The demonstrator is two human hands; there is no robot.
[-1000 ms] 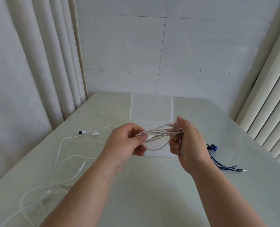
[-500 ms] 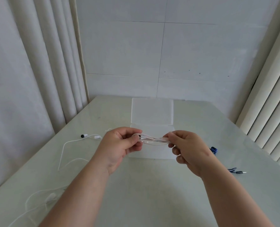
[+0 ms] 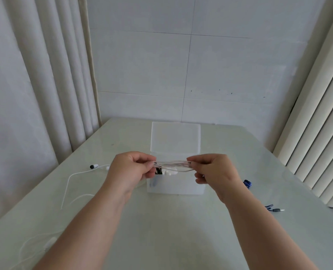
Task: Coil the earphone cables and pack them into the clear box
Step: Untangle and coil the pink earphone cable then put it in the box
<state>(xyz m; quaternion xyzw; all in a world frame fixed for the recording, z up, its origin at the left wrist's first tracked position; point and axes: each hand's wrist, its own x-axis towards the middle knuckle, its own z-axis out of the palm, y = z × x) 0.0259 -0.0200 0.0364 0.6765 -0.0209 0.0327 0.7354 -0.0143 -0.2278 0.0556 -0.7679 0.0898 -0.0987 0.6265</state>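
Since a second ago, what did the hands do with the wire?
The left hand and right hand pulled apart, stretching the loose cable loops into a flat bundle; both still pinch it. The clear box, white earphones and blue earphones stayed put.

Pale table (image 3: 171, 230) bearing clear box (image 3: 175, 185), white earphones (image 3: 93, 166) left, blue earphones (image 3: 247, 183) right

A pale, glossy table (image 3: 171, 230) fills the lower half of the view and runs back to a white wall (image 3: 142, 65). The wall is made of large panels, with thin seams (image 3: 187, 75) crossing it and a few small dark specks (image 3: 231, 93) toward the right. Cream curtains (image 3: 45, 84) hang in long vertical folds on the left, and a pleated curtain (image 3: 317, 123) hangs on the right. Soft, even light falls across everything.
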